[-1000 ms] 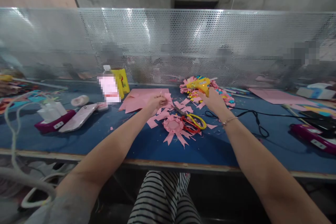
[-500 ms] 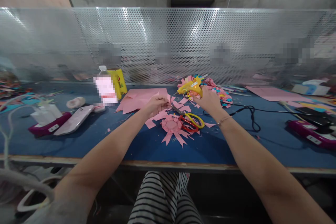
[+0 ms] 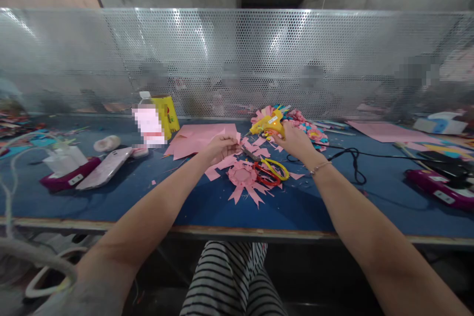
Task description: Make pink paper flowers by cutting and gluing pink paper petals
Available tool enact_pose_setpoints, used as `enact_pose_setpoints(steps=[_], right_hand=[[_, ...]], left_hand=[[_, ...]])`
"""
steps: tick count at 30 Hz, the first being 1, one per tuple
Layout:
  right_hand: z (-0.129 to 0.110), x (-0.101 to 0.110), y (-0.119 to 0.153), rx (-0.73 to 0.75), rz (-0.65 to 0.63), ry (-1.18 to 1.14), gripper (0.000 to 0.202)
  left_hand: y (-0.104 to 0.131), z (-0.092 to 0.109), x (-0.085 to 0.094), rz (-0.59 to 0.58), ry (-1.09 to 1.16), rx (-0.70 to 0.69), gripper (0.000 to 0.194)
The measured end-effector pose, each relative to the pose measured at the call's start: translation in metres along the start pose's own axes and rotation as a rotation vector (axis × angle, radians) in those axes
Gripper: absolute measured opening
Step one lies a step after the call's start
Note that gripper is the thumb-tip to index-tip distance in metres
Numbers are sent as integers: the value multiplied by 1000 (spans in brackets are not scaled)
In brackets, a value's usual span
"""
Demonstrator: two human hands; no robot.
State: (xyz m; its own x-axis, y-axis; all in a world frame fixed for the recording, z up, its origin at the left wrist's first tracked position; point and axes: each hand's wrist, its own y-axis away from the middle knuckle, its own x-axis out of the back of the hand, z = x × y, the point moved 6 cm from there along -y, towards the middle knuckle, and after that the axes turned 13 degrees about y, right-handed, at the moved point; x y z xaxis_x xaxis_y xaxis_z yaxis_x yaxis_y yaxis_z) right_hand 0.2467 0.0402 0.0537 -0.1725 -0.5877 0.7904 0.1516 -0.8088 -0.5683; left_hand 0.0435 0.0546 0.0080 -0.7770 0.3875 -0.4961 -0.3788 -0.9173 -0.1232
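Observation:
My right hand (image 3: 297, 141) is closed around the handle of a yellow hot glue gun (image 3: 269, 124), whose nozzle points left. Between the fingertips of my left hand (image 3: 223, 147) is a small piece of pink paper (image 3: 238, 137), partly hidden, with the nozzle close by it. Below my hands lies a pink paper rosette (image 3: 242, 175) with notched tails spread toward me. Scissors with one yellow and one red handle (image 3: 277, 169) rest against its right side. Cut pink scraps (image 3: 262, 152) surround the blades.
Pink sheets (image 3: 200, 134) lie behind my left hand. A phone (image 3: 106, 170) leans by a purple power strip (image 3: 70, 176) at left; another purple strip (image 3: 440, 188) and a black cable (image 3: 357, 168) are at right. Finished-looking rosettes (image 3: 299, 123) pile up behind the glue gun. A perforated metal screen (image 3: 237, 59) borders the table.
The glue gun and my right hand have shifted very slightly left, the nozzle staying near the left fingertips. The left hand keeps its pinch; the rosette and scissors stay put.

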Motion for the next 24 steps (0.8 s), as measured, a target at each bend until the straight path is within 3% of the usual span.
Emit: enact_pose_setpoints(steps=[15,24], right_hand=[[2,-2,-1,58,8,-16,45],[4,-4,-2,58,31,-67,47]], left_hand=[[0,0,0,37,15,6,6],[-1,2,1,2,34,-14,5]])
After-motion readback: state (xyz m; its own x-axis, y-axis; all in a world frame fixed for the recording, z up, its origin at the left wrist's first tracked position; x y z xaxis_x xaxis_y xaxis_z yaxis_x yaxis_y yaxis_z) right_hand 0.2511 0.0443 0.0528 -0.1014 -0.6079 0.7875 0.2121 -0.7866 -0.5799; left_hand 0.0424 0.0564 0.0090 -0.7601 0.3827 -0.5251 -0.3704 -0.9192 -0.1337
